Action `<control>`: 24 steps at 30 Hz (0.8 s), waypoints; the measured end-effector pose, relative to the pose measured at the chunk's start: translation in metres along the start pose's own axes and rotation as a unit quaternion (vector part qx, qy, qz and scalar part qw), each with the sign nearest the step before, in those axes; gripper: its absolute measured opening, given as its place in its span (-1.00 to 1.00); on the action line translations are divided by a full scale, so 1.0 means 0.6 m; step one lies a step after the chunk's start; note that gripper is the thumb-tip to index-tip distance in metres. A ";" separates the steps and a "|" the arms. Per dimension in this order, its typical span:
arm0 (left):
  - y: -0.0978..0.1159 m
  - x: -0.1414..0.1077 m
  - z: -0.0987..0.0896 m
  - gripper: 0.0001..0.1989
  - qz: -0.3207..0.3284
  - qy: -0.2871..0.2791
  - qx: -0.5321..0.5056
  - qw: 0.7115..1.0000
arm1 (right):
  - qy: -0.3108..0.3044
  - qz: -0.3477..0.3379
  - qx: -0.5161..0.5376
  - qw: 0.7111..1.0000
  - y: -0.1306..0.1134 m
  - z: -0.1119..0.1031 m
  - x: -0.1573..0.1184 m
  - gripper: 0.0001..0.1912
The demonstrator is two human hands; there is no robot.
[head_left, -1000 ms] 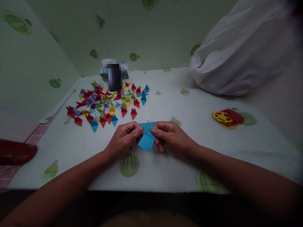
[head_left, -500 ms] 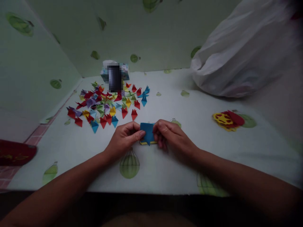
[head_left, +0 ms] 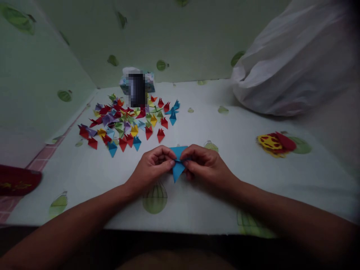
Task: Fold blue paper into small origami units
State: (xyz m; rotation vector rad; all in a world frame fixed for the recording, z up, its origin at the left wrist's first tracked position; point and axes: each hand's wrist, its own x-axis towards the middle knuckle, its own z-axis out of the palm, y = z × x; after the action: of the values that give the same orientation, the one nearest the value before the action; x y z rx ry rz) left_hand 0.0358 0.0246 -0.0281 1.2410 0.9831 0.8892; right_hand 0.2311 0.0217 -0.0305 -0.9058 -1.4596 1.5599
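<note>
A partly folded piece of blue origami paper (head_left: pixel 178 170) is pinched between both hands near the front middle of the table. My left hand (head_left: pixel 157 161) grips its left side with thumb and forefinger. On the opposite side, my right hand (head_left: pixel 204 161) is closed on the paper in the same way. One pointed flap hangs toward me below the fingertips, and a flat blue edge shows above them. Fingers cover the paper's sides. Beyond my left hand lies a spread of small folded paper pieces (head_left: pixel 123 144) in red, blue, yellow, green and purple.
Behind the paper pieces stands a tissue box (head_left: pixel 150 80), with a dark blurred-out object (head_left: pixel 137 90) before it. A large white plastic bag (head_left: pixel 270 82) fills the back right. Yellow and red cut-outs (head_left: pixel 270 142) lie at the right; a red item (head_left: pixel 19 180) is at the left edge.
The blue paper was a flat square with a yellow edge under it; now a larger pointed flap extends toward me. My right hand has closed in on the paper, opposite the left.
</note>
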 end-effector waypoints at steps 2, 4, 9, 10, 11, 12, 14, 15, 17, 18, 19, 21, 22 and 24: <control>-0.002 0.000 -0.001 -0.89 0.002 -0.001 -0.015 1.000 | -0.001 -0.013 -0.008 1.000 0.001 -0.002 0.000 -0.91; -0.003 0.001 -0.002 -0.89 0.001 0.002 -0.026 1.000 | 0.000 -0.024 -0.033 0.999 0.003 -0.004 0.001 -0.87; -0.003 0.001 -0.004 -0.82 0.003 0.019 -0.031 0.999 | -0.002 -0.092 -0.122 0.988 0.003 -0.011 0.002 -0.82; -0.002 0.001 -0.004 -0.82 0.010 0.020 -0.028 0.999 | -0.002 -0.103 -0.133 0.986 0.002 -0.012 0.002 -0.82; -0.002 0.000 -0.004 -0.82 0.016 0.019 -0.024 0.999 | -0.003 -0.107 -0.139 0.984 0.002 -0.012 0.002 -0.82; -0.002 -0.001 -0.004 -0.82 0.023 0.017 -0.022 0.999 | -0.005 -0.105 -0.137 0.985 0.001 -0.013 0.002 -0.82; -0.001 -0.003 -0.003 -0.83 0.038 0.010 -0.018 0.999 | -0.013 -0.082 -0.105 0.991 -0.001 -0.013 0.002 -0.84; -0.001 -0.004 -0.002 -0.83 0.046 0.007 -0.017 0.999 | -0.019 -0.064 -0.079 0.995 -0.002 -0.013 0.002 -0.85; -0.001 -0.006 -0.001 -0.84 0.064 0.005 -0.013 0.998 | -0.030 -0.028 -0.023 0.999 -0.003 -0.013 0.002 -0.86; -0.001 -0.006 -0.001 -0.84 0.073 0.006 -0.010 0.997 | -0.032 -0.017 -0.005 0.999 -0.003 -0.013 0.003 -0.87; -0.001 -0.007 -0.001 -0.84 0.079 0.006 -0.009 0.997 | -0.033 -0.013 0.004 0.999 -0.003 -0.012 0.003 -0.88; -0.001 -0.007 -0.001 -0.84 0.085 0.003 -0.009 0.996 | -0.029 -0.021 0.002 0.999 -0.003 -0.012 0.002 -0.89; -0.002 -0.007 -0.001 -0.83 0.085 0.000 -0.010 0.996 | -0.026 -0.027 -0.001 0.999 -0.003 -0.012 0.002 -0.89; -0.003 -0.007 -0.001 -0.80 0.087 -0.006 -0.014 0.996 | -0.021 -0.038 -0.004 0.999 -0.002 -0.011 0.001 -0.89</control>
State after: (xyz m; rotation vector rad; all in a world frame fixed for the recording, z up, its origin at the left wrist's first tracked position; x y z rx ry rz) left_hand 0.0336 0.0206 -0.0294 1.3205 0.8586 1.0267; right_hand 0.2368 0.0249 -0.0300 -0.8172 -1.5143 1.5260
